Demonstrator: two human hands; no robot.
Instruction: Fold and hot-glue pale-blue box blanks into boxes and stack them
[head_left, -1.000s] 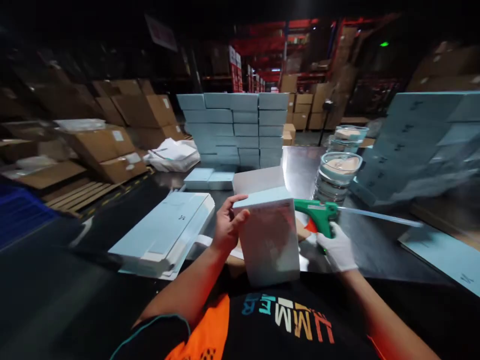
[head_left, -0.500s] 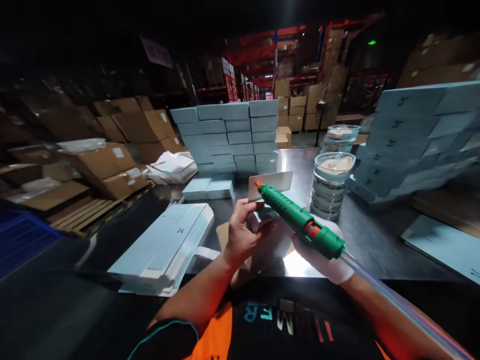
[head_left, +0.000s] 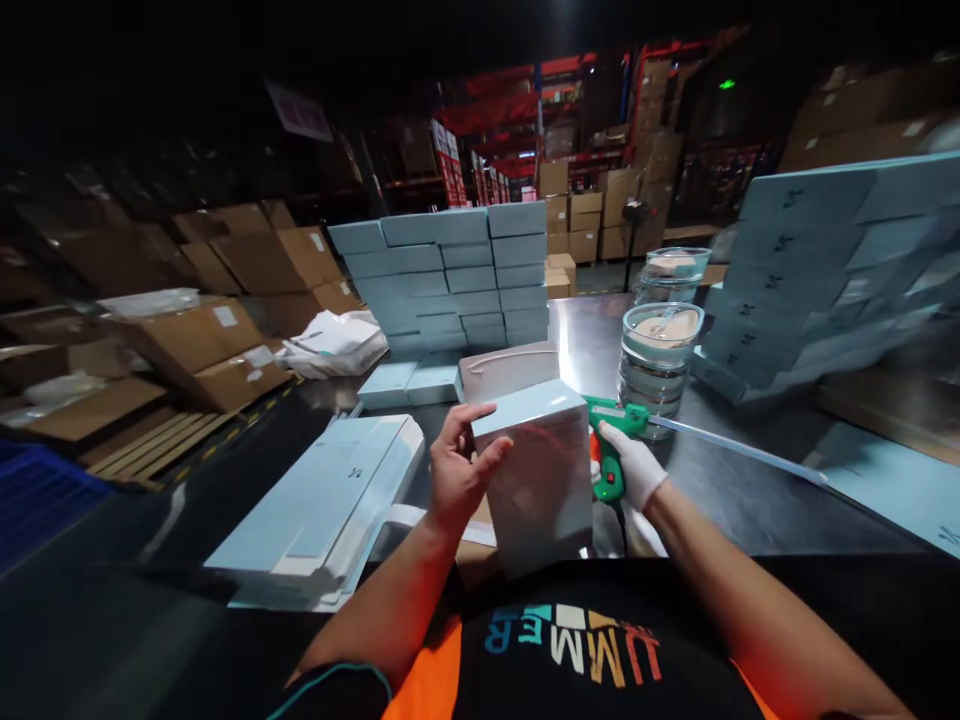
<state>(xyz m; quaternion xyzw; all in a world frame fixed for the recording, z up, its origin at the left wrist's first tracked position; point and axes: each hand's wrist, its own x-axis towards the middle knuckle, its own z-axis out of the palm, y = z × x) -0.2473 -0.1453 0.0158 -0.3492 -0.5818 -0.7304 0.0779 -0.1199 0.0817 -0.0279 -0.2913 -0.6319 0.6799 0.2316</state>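
My bare left hand (head_left: 456,470) grips the left edge of a pale blue carton (head_left: 536,490), thumb on its near face and fingers at the top. The carton stands upright, and a flap (head_left: 510,370) rises open behind its blue top. To the carton's right, my white-gloved right hand (head_left: 636,468) is wrapped round the handle of a green hot glue gun (head_left: 611,475). A long clear glue stick (head_left: 739,448) sticks out of the gun's back. The gun's nozzle is hidden behind the carton.
Flat blue carton blanks (head_left: 322,490) are stacked at left. Finished-looking blue boxes stand in a wall (head_left: 450,270) at the back and a tall stack (head_left: 802,270) at right. Round clear containers (head_left: 658,360) are piled right of the carton, on the metal table (head_left: 720,500).
The carton has turned upright, its near face now toward me. The glue gun has moved from above the carton, down and right to beside it. The left hand still holds the carton.
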